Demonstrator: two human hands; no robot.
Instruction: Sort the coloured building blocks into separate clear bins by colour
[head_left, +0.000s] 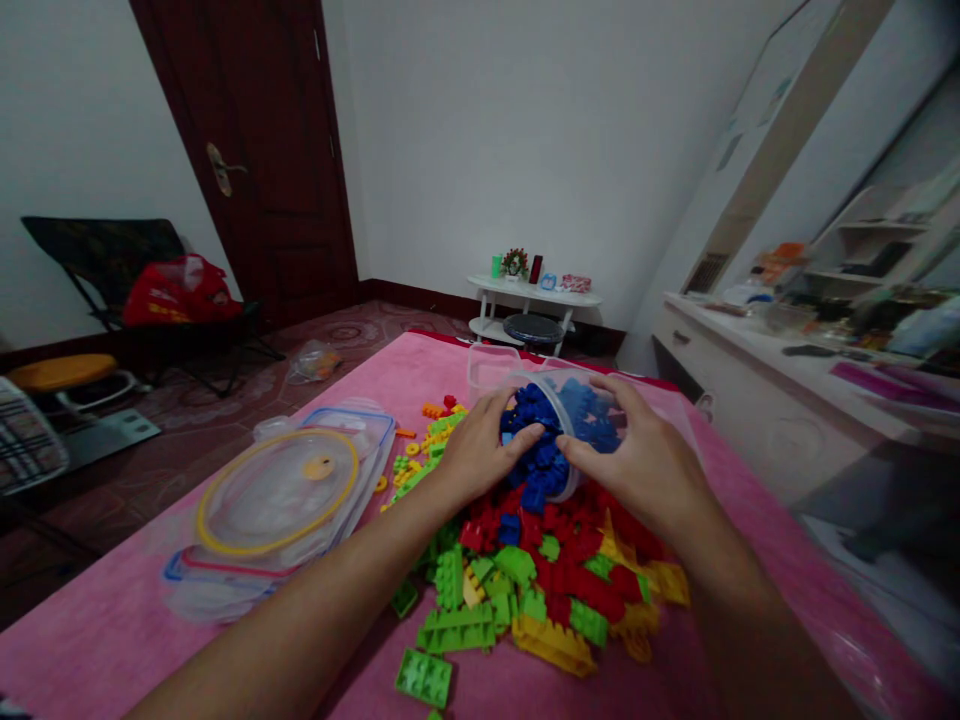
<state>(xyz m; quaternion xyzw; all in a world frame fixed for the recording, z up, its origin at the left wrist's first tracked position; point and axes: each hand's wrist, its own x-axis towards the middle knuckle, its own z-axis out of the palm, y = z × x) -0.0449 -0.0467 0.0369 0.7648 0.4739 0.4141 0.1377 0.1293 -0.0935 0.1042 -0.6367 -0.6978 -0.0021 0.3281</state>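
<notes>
- dim, soft, cool light; pale wall greyed;
- deep shadow on the floor at left; detail merging among red bricks;
- faint glints at the worktop's lower right;
- wide-angle stretch tilting the door; shelves at right blurred.

No text can be read; the yellow printing on the crumpled red plastic bag, left of frame, is too blurred.

Blue, red, green and yellow blocks brighten a pink counter; left, a yellow-ringed lid and plaid fabric.
</notes>
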